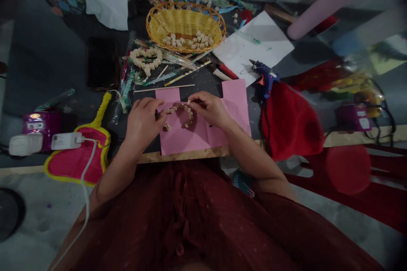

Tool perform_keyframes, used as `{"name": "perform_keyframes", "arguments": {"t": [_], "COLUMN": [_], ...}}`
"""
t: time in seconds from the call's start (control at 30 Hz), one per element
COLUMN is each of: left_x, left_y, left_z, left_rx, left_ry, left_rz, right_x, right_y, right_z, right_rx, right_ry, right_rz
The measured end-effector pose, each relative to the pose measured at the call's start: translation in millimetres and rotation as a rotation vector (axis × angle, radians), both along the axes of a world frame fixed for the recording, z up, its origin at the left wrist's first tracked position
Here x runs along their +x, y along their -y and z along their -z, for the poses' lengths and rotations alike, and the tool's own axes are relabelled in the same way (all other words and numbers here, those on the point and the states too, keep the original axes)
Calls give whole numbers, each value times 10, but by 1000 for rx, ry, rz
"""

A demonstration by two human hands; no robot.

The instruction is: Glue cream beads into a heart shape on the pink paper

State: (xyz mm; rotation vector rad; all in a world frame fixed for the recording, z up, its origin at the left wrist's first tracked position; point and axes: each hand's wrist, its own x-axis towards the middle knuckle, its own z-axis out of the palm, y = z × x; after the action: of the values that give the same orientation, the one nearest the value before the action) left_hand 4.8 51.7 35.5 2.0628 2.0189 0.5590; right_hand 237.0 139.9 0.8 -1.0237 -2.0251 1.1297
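A curved chain of small pale beads (190, 114) lies over pink paper (197, 135) at the table's front edge. My left hand (144, 120) is closed at the chain's left side, with a small dark thing at its fingers; what it grips is partly hidden. Between the thumb and fingertips of my right hand (210, 109) is a small pale bead (189, 102), just above the top of the chain. Beyond the paper stands a yellow wicker basket (186, 19) with several pale beads inside.
A blue glue gun (266, 77) stands right of the paper, beside red cloth (291, 123). Thin sticks (163, 88), a heart-shaped bead piece (146, 60) and a dark phone (101, 63) lie behind and left. A pink bottle (327, 6) is far right; a white cable (84, 178) hangs left.
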Motion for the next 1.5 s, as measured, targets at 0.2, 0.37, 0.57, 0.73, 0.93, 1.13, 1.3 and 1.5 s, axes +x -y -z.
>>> {"name": "perform_keyframes", "arguments": {"t": [0.2, 0.37, 0.57, 0.73, 0.93, 1.13, 1.3, 1.5], "left_x": [-157, -127, -103, -106, -144, -192, -224, -222], "left_y": [204, 649, 960, 972, 965, 954, 900, 889], "left_z": [-51, 100, 191, 183, 209, 200, 190, 139], "left_rx": [139, 222, 160, 231, 253, 151, 222, 179], "left_ry": [-13, 1, -56, -73, -44, -25, -166, -167], "left_rz": [-69, 151, 274, 374, 394, 365, 358, 321], "right_x": [31, 67, 126, 230, 403, 449, 416, 400], "right_y": [-22, -96, -66, 128, 412, 535, 571, 598], "right_z": [4, -7, -136, -210, -118, -67, -79, -58], "right_rx": [-8, 2, -5, -3, 16, 7, -11, -13], "right_ry": [-22, -64, -38, 55, 132, 121, 83, 79], "right_rz": [74, 163, 178, 199, 275, 343, 355, 350]}}
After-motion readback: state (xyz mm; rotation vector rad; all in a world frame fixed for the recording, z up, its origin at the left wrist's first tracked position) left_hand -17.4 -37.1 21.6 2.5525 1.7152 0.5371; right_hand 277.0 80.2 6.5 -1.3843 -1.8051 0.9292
